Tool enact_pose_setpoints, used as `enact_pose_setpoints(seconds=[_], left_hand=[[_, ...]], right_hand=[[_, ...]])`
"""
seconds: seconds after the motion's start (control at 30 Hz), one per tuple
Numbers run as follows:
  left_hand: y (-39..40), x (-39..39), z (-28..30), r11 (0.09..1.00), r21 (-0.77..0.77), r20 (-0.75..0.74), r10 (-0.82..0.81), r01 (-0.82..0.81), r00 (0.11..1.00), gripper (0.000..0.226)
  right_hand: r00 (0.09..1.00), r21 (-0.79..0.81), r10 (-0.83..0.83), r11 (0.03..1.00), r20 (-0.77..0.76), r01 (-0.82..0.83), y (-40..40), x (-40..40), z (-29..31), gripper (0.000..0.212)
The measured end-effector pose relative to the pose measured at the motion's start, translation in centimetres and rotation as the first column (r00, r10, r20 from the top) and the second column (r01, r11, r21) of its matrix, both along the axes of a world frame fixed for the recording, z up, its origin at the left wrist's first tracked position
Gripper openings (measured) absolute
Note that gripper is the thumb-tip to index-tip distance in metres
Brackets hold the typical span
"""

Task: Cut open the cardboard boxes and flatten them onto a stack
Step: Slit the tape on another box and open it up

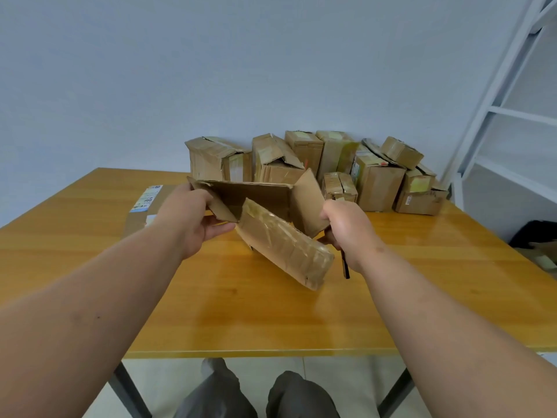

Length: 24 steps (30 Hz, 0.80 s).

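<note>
One opened cardboard box (271,218) is being held up over the middle of the wooden tabletop (271,312), its flaps splaying out and a tape-covered panel hanging down toward the person. The left hand (193,221) is gripping the box's left flap, thumb underneath and fingers curled over the top edge, with the forearm reaching in from the lower left. The right hand (346,227) is curling its fingers around the right flap's edge; it is also holding a thin dark tool (345,265), likely a cutter, which is sticking down below the wrist. Both arms are stretching forward, nearly straight and bare to the elbow. Along the far edge of the tabletop, against the pale wall, roughly nine or ten closed boxes (316,164) are standing packed together, some stacked on others; the exact count is hard to tell where they overlap. One flattened box (144,206) with a printed label is lying on the tabletop at the left, partly hidden behind the left forearm. A white metal rack (512,116) is standing at the right, and the person's knees are showing below the tabletop's near edge.
</note>
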<state>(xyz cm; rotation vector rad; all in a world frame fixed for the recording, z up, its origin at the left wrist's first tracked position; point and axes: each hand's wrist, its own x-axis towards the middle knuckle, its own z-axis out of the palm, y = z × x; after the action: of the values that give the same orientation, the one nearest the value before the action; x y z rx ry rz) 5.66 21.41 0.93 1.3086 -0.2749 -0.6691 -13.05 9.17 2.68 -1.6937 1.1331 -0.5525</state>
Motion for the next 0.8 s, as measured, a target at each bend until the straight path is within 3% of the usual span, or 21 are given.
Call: enact_pose_setpoints(seconds=[0.13, 0.23, 0.37, 0.47, 0.57, 0.63, 0.7, 0.8], left_hand=[[0.9, 0.3, -0.5, 0.997, -0.074, -0.109, 0.008, -0.016, 0.994, 0.051], [1.9, 1.4, -1.7, 1.0, -0.018, -0.127, 0.016, -0.018, 0.992, 0.084], [3.8, 2.5, -3.6, 0.982, 0.186, -0.077, -0.008, 0.023, 0.997, 0.065], [4.9, 3.2, -5.0, 0.936, 0.352, -0.044, 0.023, -0.006, 0.999, 0.033], [5.5, 4.0, -6.6, 0.777, 0.621, 0.185, -0.023, -0.099, 0.982, 0.036], [5.6, 4.0, -7.2, 0.575, 0.787, 0.429, -0.251, -0.223, 0.867, 0.052], [5.1, 3.2, -7.4, 0.402, 0.842, 0.533, -0.514, -0.36, 0.672, 0.063], [3.6, 1.4, -7.6, 0.335, 0.861, 0.494, -0.729, -0.382, 0.474, 0.081]], right_hand=[[0.988, -0.159, 0.153, 0.975, -0.026, -0.155, -0.5, -0.8, -0.4, 0.007], [0.933, -0.24, 0.31, 0.906, -0.182, -0.348, 0.1, -1.4, -0.7, 0.009], [0.825, -0.227, 0.436, 0.817, -0.359, -0.53, 0.9, -0.7, -1.3, 0.03], [0.679, -0.124, 0.548, 0.727, -0.487, -0.676, 1.4, -0.1, -2.3, 0.004], [0.628, -0.035, 0.582, 0.719, -0.517, -0.694, 1.8, 0.3, -4.0, 0.027], [0.637, -0.03, 0.574, 0.73, -0.515, -0.683, 2.1, 0.7, -5.3, 0.026], [0.651, -0.119, 0.517, 0.726, -0.556, -0.678, 1.9, 1.1, -6.4, 0.017], [0.702, -0.255, 0.406, 0.729, -0.586, -0.635, 1.3, 1.8, -7.4, 0.025]])
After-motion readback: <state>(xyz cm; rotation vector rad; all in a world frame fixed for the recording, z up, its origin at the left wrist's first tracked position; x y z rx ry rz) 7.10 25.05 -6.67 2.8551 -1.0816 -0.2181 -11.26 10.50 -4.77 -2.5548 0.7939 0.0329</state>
